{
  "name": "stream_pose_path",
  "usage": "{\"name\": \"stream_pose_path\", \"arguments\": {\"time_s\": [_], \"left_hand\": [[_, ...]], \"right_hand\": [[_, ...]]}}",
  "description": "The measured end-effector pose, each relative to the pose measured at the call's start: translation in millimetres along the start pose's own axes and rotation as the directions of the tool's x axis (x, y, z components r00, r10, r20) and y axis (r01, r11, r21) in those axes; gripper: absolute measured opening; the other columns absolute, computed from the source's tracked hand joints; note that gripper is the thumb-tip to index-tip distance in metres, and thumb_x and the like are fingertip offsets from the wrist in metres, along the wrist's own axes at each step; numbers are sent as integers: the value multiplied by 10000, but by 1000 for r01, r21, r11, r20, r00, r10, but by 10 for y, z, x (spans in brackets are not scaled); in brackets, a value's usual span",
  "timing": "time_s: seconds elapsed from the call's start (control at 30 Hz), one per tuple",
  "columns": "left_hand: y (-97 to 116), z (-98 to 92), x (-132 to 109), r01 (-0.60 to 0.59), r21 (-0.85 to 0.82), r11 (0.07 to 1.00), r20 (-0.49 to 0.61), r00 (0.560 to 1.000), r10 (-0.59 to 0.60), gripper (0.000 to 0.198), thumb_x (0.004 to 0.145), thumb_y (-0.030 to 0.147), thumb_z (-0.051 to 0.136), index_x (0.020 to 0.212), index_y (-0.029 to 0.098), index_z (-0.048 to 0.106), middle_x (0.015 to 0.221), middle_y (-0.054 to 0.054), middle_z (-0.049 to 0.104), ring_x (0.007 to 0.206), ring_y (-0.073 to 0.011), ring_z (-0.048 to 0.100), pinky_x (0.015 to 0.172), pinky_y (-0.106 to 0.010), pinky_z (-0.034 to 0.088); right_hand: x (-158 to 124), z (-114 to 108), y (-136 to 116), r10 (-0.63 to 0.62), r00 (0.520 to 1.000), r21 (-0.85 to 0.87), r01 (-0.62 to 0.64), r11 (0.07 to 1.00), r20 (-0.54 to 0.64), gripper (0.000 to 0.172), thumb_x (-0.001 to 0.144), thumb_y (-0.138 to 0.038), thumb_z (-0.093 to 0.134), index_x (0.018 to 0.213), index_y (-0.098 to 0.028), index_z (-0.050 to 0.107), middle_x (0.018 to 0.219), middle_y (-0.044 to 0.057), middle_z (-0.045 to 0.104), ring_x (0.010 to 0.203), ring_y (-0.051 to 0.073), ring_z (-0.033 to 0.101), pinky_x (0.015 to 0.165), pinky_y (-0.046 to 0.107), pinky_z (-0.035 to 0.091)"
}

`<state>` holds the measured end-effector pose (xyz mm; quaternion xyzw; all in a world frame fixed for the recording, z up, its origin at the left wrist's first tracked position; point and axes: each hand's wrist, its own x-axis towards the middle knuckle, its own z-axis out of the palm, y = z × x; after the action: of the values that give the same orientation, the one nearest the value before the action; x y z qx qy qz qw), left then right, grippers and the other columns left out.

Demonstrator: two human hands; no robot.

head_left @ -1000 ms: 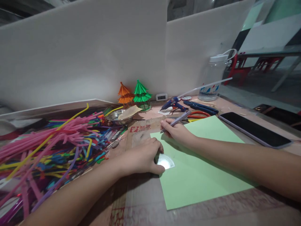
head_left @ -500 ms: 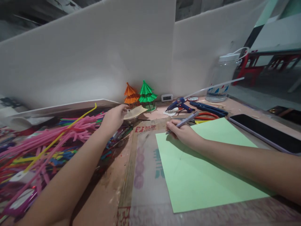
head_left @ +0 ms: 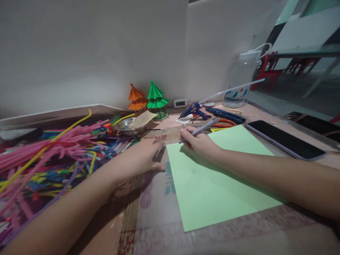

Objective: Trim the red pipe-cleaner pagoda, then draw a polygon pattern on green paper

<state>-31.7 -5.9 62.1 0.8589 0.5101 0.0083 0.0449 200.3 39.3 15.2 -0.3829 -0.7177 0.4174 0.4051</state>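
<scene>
My right hand [head_left: 198,141] is closed around a grey-purple pen [head_left: 203,127], its tip low near the far left corner of a light green sheet of paper [head_left: 225,177]. The side of that hand rests on the sheet. My left hand [head_left: 145,154] hovers palm down just left of the paper, thumb apart from the fingers; no held thing shows. Beyond it sits a shallow metal bowl [head_left: 124,126] with a tan piece of paper [head_left: 143,119] lying across it. Faint marks show on the green sheet.
Pink, yellow and other pipe cleaners [head_left: 58,145] heap up on the left. At the back stand an orange tree figure [head_left: 136,99], a green one [head_left: 156,99], a blue glue gun [head_left: 195,110] and a water bottle [head_left: 240,79]. A phone [head_left: 284,139] lies right.
My left hand has come away from the metal bowl, moving toward me and right to the paper's left edge. The right hand keeps its pen grip. The view has shifted slightly.
</scene>
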Motion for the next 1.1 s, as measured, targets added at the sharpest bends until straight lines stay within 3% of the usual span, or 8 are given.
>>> {"name": "stream_pose_path", "arguments": {"time_s": [0.17,0.23,0.33,0.5,0.67,0.8,1.03,1.1], "left_hand": [[-89,145,152,-4,-38,999,36,999,5,497,827,394,815,1278,232,684,1311,-126,705,1233,-344,650,1029,-417,517],[-140,142,176,5,-55,998,35,999,-3,527,847,401,790,1330,239,657,1311,-117,707,1234,-335,650,1030,-411,517],[-231,137,182,26,-57,998,24,999,-25,586,849,428,773,1378,212,640,1423,-150,644,1320,-357,593,1082,-438,485],[-320,92,181,54,-40,998,30,998,-53,402,894,308,682,1290,239,697,1420,-92,665,1298,-298,624,1088,-382,484],[-353,68,238,117,25,993,-32,993,-117,433,906,331,666,1305,164,659,1298,-162,713,1184,-357,662,1017,-441,502],[-448,115,287,118,18,993,-27,993,-117,398,913,363,632,1240,142,681,1226,-180,720,1130,-357,671,962,-432,508],[-646,185,340,150,-111,982,7,989,-150,519,828,510,668,1230,183,694,1113,-115,755,964,-301,703,827,-358,522],[-661,199,345,169,-163,972,7,985,-171,480,806,553,671,1126,198,714,1035,-87,765,879,-277,705,747,-328,516]], "right_hand": [[80,-234,-201,-71,975,-136,102,985,211,278,984,-474,566,948,-205,629,811,29,708,657,158,576,626,287,397],[105,-384,-286,-76,950,-249,156,956,301,206,954,-399,618,889,-208,661,825,33,707,721,177,591,682,295,392],[98,-575,-352,-4,924,-459,194,867,383,169,844,-315,754,776,-218,634,711,10,619,666,184,523,639,299,308],[53,-660,-344,165,892,-711,212,671,421,344,730,-320,859,902,-227,576,840,39,641,730,222,574,618,306,303],[89,-662,-296,182,857,-734,284,617,483,258,809,-269,744,924,-222,518,922,63,634,816,235,588,641,296,321],[180,-689,-191,149,857,-707,296,643,494,164,827,-112,602,918,-226,527,881,40,636,765,203,559,625,283,301],[217,-631,-246,73,896,-694,285,662,438,141,862,-121,601,895,-228,515,842,9,625,726,169,532,615,267,284],[177,-629,-307,59,915,-712,269,649,399,155,850,-118,616,895,-229,516,812,-3,613,694,161,517,607,267,275]]}}
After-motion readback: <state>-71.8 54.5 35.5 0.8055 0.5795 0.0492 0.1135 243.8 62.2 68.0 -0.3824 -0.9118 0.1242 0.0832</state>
